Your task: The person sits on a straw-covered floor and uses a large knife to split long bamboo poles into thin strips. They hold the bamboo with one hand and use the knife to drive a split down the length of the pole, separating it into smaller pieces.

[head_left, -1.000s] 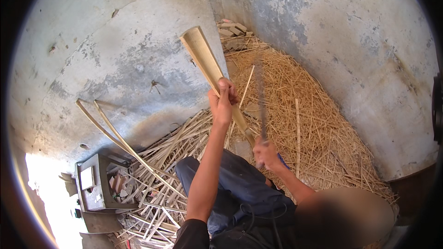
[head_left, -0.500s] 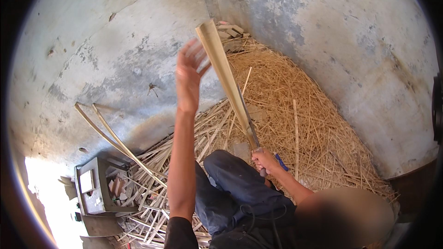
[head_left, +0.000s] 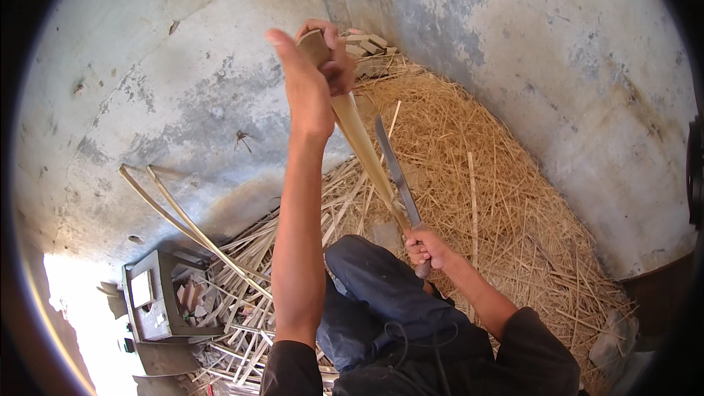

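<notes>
A long split piece of bamboo (head_left: 361, 138) slants up and away from in front of my knees. Near its upper end, my left hand (head_left: 311, 92) is closed round it, fingers over the far side and thumb sticking up. My right hand (head_left: 430, 247) grips the handle of a long-bladed knife (head_left: 397, 170), its dark blade pointing up and away. The blade stands just right of the bamboo, with a narrow gap between them towards the tip. The bamboo's lower end reaches close to my right hand; whether the two touch, I cannot tell.
A large heap of straw-like shavings (head_left: 499, 198) fills the corner. Bamboo strips (head_left: 246, 249) lie scattered to the left, and two long bent strips (head_left: 176, 209) lean on the wall. A small wooden stool-like frame (head_left: 158, 315) lies at lower left. Bricks (head_left: 370, 45) are stacked in the far corner.
My left hand, open beside the bamboo before, has closed round its upper end. The knife blade, which lay along the bamboo, now stands apart on its right. A blurred round shape at lower right is gone.
</notes>
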